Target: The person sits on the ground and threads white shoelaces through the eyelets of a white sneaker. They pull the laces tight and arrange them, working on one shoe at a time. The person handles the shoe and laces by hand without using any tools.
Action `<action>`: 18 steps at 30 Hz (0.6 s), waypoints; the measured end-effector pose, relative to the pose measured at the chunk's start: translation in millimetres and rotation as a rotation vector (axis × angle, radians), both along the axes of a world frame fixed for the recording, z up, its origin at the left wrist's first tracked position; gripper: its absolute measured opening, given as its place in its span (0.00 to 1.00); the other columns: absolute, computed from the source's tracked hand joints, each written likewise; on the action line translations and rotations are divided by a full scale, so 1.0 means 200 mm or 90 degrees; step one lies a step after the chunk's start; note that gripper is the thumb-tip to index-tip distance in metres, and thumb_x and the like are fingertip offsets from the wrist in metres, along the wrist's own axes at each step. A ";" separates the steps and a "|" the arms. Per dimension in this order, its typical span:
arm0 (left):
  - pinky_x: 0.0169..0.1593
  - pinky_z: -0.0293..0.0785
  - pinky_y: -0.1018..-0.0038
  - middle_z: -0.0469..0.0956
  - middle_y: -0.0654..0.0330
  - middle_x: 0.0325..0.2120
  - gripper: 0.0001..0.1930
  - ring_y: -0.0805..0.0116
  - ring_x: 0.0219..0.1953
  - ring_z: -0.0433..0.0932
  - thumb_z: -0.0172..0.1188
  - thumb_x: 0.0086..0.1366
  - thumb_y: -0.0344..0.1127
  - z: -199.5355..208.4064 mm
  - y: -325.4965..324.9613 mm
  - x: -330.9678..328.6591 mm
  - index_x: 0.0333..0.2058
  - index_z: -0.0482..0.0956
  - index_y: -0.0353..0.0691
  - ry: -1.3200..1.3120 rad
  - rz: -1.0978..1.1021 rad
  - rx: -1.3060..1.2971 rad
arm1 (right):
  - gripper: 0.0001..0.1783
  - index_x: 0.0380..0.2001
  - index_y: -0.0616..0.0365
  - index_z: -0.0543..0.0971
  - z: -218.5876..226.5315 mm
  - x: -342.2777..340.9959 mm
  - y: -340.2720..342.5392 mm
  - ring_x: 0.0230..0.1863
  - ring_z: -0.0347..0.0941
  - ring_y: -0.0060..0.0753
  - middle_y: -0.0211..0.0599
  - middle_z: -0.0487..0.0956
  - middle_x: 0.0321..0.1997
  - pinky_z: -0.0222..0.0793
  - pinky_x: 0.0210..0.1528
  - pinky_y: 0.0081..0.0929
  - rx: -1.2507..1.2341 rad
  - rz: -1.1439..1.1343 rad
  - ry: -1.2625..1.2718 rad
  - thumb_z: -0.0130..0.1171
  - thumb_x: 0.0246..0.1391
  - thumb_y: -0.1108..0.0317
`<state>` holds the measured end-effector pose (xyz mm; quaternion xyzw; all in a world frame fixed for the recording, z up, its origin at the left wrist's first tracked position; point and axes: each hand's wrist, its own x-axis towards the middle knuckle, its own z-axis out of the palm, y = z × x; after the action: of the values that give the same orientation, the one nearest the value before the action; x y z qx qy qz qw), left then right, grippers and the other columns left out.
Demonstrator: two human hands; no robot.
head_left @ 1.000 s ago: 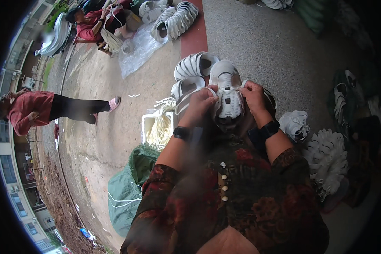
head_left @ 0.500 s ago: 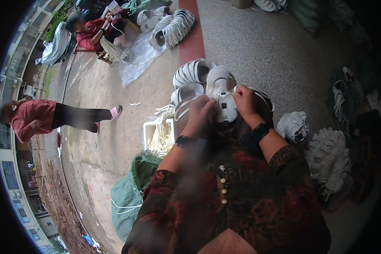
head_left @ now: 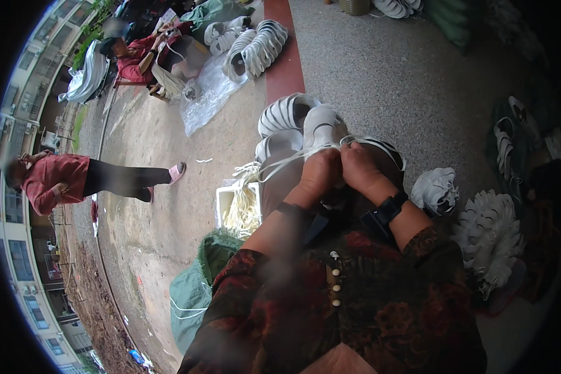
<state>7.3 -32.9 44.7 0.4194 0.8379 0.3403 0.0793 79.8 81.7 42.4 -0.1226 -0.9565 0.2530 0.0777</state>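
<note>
A white shoe upper (head_left: 323,126) lies in front of me, toe pointing away, its near part hidden under my hands. My left hand (head_left: 321,173) is closed beside the right, its fingers pinching a white shoelace (head_left: 285,163) that trails out to the left. Right next to it, my right hand (head_left: 360,168) is closed on the lace too, and a loose length curves out past its far side. The two hands nearly touch over the upper's opening. Nested white uppers (head_left: 282,116) sit just beyond, to the left.
At my left stand a white box (head_left: 219,210) of cream laces (head_left: 243,209) and a green sack (head_left: 189,306). Bundled white uppers (head_left: 491,237) lie to my right. One person (head_left: 59,177) stands at left; another (head_left: 137,60) sits far left beside plastic sheeting (head_left: 204,103).
My hands have come together over the upper from either side, covering its near part. The laces now spread outward left and right. The whole view has shifted slightly.
</note>
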 end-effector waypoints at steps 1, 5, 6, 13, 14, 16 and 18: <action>0.31 0.70 0.58 0.74 0.49 0.20 0.07 0.45 0.27 0.74 0.54 0.55 0.35 -0.02 0.01 -0.01 0.22 0.74 0.39 0.022 -0.006 -0.032 | 0.07 0.28 0.66 0.73 -0.01 0.00 0.00 0.39 0.71 0.58 0.58 0.75 0.30 0.68 0.43 0.42 -0.023 -0.016 0.018 0.50 0.42 0.76; 0.31 0.71 0.57 0.74 0.50 0.20 0.07 0.46 0.26 0.75 0.53 0.56 0.35 -0.08 0.02 -0.03 0.22 0.74 0.39 0.064 -0.013 -0.040 | 0.04 0.25 0.65 0.72 -0.08 -0.03 0.04 0.32 0.71 0.59 0.57 0.73 0.25 0.68 0.37 0.44 -0.124 -0.043 0.088 0.49 0.43 0.78; 0.31 0.71 0.57 0.74 0.50 0.21 0.07 0.46 0.26 0.75 0.53 0.56 0.35 -0.08 0.02 -0.03 0.22 0.74 0.39 0.063 -0.002 -0.026 | 0.04 0.25 0.65 0.71 -0.10 -0.03 0.05 0.30 0.71 0.58 0.57 0.72 0.24 0.67 0.34 0.44 -0.160 -0.052 0.097 0.48 0.43 0.78; 0.29 0.71 0.58 0.74 0.48 0.24 0.07 0.47 0.27 0.75 0.54 0.56 0.35 -0.07 0.02 0.00 0.23 0.72 0.39 0.033 0.025 -0.029 | 0.04 0.22 0.65 0.71 -0.16 -0.02 0.05 0.32 0.69 0.64 0.59 0.72 0.25 0.65 0.35 0.50 -0.277 -0.058 0.188 0.46 0.39 0.80; 0.28 0.71 0.59 0.74 0.49 0.23 0.07 0.48 0.27 0.75 0.54 0.55 0.34 -0.07 0.02 0.00 0.23 0.72 0.39 0.044 0.031 -0.007 | 0.04 0.21 0.65 0.71 -0.16 -0.02 0.03 0.33 0.69 0.64 0.59 0.72 0.25 0.64 0.35 0.50 -0.271 -0.067 0.213 0.46 0.39 0.80; 0.28 0.71 0.60 0.73 0.50 0.22 0.05 0.49 0.26 0.75 0.54 0.54 0.34 -0.06 0.04 0.00 0.24 0.72 0.39 0.134 -0.005 -0.063 | 0.04 0.22 0.64 0.72 -0.16 -0.01 0.01 0.34 0.68 0.61 0.57 0.72 0.26 0.65 0.36 0.47 -0.258 -0.090 0.212 0.47 0.40 0.80; 0.27 0.71 0.60 0.72 0.52 0.21 0.04 0.50 0.25 0.75 0.54 0.53 0.33 -0.05 0.04 0.02 0.25 0.71 0.40 0.174 -0.022 -0.076 | 0.05 0.23 0.64 0.73 -0.16 -0.01 0.00 0.33 0.69 0.60 0.56 0.72 0.26 0.65 0.35 0.46 -0.256 -0.085 0.257 0.47 0.40 0.80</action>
<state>11.5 -25.9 35.7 0.4710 0.8521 0.2279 -0.0050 78.5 81.5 10.3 -0.1456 -0.8419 0.4514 0.2574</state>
